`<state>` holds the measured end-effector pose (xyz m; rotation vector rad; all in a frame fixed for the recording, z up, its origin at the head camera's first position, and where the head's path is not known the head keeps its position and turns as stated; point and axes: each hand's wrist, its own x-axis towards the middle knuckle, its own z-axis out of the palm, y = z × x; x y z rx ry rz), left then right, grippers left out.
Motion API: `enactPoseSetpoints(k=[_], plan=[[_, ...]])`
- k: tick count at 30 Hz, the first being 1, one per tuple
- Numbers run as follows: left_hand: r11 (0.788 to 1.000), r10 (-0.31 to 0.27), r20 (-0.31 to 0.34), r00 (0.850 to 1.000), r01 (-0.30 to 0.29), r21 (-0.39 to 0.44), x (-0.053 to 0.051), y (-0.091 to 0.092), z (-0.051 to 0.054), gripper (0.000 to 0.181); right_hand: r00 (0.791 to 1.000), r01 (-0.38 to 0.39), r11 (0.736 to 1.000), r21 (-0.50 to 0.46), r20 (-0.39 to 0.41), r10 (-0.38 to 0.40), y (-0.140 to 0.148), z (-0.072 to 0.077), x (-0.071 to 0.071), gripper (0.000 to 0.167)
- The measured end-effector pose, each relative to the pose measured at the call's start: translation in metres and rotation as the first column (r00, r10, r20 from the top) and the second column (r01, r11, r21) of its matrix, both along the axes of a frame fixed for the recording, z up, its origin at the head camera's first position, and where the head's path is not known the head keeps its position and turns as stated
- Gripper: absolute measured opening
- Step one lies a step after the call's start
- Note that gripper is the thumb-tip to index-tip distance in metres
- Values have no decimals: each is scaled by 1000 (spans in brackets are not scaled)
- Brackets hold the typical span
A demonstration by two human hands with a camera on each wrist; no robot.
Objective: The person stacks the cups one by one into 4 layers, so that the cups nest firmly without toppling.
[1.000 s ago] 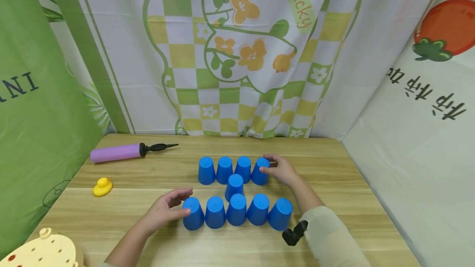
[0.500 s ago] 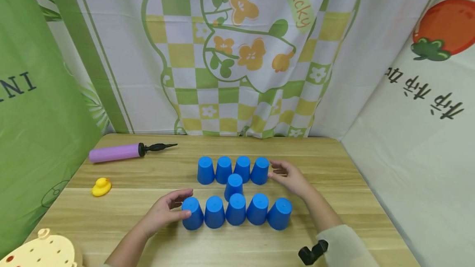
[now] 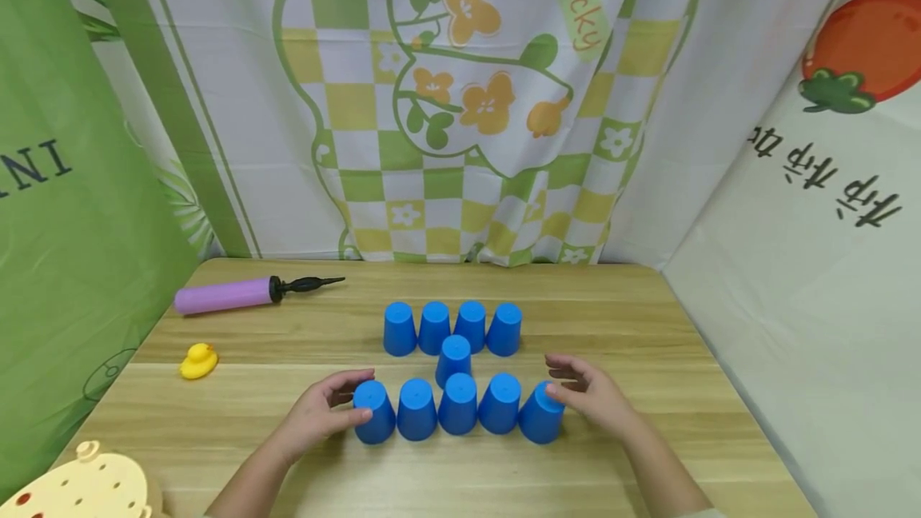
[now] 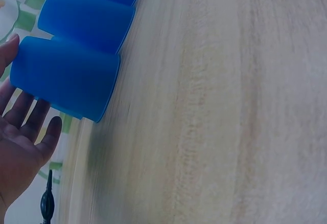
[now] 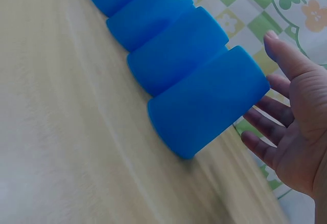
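Blue cups stand upside down in two rows, with a lone cup [image 3: 454,361] between them. At the left end of the near row, the left hand [image 3: 324,412] is beside the end cup [image 3: 374,414], thumb at its side; in the left wrist view the fingers of that hand [image 4: 23,137] are spread loosely by the cup [image 4: 66,75]. The right hand [image 3: 593,400] is at the near row's right end cup [image 3: 541,416], thumb by its top edge. In the right wrist view, this hand [image 5: 299,127] has relaxed fingers around the side of the cup [image 5: 209,104], not gripping it.
The far row of cups [image 3: 435,330] stands behind the lone cup. On the wooden table [image 3: 288,350], a purple pump [image 3: 226,296] and a yellow duck [image 3: 198,361] lie at the left. A cream spotted object [image 3: 93,486] is at the near left corner; curtains hang behind.
The right hand has left the far row's right end cup and moved nearer, to the near row's right end cup. The left hand and the cups have hardly moved.
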<state>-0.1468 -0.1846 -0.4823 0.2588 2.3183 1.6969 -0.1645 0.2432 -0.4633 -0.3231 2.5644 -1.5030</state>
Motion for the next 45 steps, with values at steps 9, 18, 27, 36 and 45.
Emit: enactPoseSetpoints(k=[9,18,27,36,45], plan=[[1000,15,6,1000,-15,0,1,1,0,64,998,-39,999,35,55,37,4,-8,11,65],[1000,24,0,1000,-24,-8,0,2,-1,66,997,-21,999,35,70,19,5,-10,12,65],[998,48,-21,999,-49,-29,-2,0,7,63,999,17,999,50,27,-19,6,-3,10,61],[992,84,-93,992,-92,-83,-21,-1,35,62,999,41,999,24,-4,-41,5,24,-4,58],[990,112,-172,979,-124,-63,-52,10,60,60,998,52,999,-2,-42,-52,-3,47,-31,59]])
